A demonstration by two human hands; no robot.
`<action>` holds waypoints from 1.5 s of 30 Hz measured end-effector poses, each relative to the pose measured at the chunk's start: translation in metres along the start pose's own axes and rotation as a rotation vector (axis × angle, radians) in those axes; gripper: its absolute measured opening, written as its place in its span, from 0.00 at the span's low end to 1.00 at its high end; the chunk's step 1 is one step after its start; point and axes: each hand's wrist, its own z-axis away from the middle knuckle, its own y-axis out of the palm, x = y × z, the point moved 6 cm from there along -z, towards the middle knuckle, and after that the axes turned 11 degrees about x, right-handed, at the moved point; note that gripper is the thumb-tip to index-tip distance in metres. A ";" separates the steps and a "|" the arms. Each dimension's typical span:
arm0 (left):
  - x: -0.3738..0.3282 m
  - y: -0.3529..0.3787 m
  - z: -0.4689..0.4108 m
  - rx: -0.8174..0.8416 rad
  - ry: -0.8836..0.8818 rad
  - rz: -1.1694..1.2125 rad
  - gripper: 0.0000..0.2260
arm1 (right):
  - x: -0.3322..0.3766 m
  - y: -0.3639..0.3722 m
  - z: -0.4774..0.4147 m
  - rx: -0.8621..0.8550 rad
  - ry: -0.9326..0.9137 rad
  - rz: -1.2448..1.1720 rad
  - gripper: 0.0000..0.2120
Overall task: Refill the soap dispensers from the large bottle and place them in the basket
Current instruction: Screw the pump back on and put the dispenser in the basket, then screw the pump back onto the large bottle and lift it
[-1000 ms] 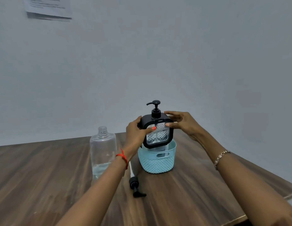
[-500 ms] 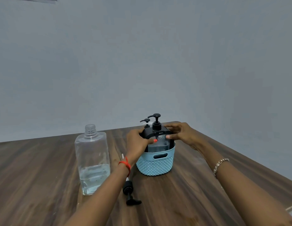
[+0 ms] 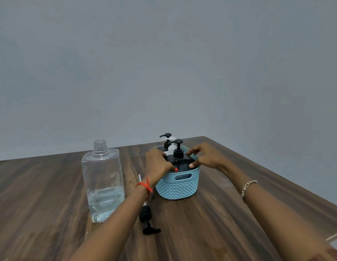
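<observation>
left hand (image 3: 157, 164) | right hand (image 3: 206, 157) — both pinch dispenser (image 3: 180, 160) in basket (image 3: 177, 187)

Wooden table (image 3: 41, 185) with bottle (image 3: 103, 178), basket (image 3: 178, 187), pump (image 3: 146, 216)

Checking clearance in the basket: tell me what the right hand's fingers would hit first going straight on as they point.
Likely the pump neck of the front dispenser, just left of the fingertips of the right hand. Depth is unclear; they might pass behind it toward the left hand.
</observation>
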 end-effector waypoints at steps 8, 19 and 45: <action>0.002 0.004 0.000 0.019 0.019 -0.077 0.22 | 0.001 0.002 0.003 -0.057 0.025 0.021 0.22; 0.009 -0.013 0.015 -0.008 0.036 -0.081 0.15 | 0.027 0.005 0.020 -0.205 0.018 -0.090 0.18; 0.101 -0.142 0.131 -0.366 -0.105 0.206 0.35 | 0.140 0.098 0.047 -0.089 -0.618 0.049 0.17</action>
